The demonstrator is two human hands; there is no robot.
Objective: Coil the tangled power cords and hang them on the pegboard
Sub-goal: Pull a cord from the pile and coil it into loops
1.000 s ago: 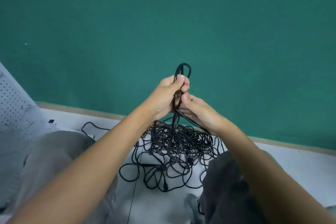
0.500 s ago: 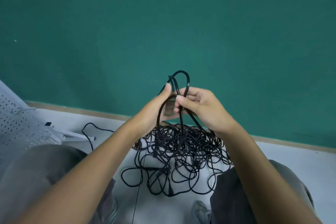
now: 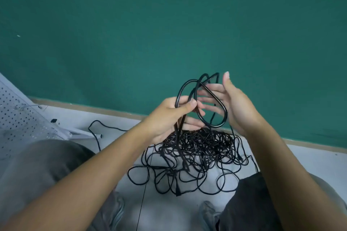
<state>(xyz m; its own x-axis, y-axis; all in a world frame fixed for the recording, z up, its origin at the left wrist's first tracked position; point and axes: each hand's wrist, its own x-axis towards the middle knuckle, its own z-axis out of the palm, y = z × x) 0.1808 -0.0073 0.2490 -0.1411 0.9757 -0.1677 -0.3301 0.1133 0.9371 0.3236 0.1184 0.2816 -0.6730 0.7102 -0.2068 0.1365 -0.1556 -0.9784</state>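
Fingers (image 3: 189, 104) of left hand (image 3: 169, 116) pinch the cord loops (image 3: 212, 110); right hand (image 3: 234, 103) has opened, fingers spread.

Loops look wider than a second ago, I think; tangled pile (image 3: 197, 152) lies at six o'clock, pegboard (image 3: 22, 118) at nine.

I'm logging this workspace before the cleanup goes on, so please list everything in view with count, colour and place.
cord loops: a few, black, held up between the hands
tangled cord pile: one heap, black, on the floor between the knees
pegboard: one, white, leaning at far left
floor: pale grey, below the wall
wall: teal, behind everything
shoes: two, grey, bottom edge
left hand: pinching the loops
right hand: fingers spread open behind the loops
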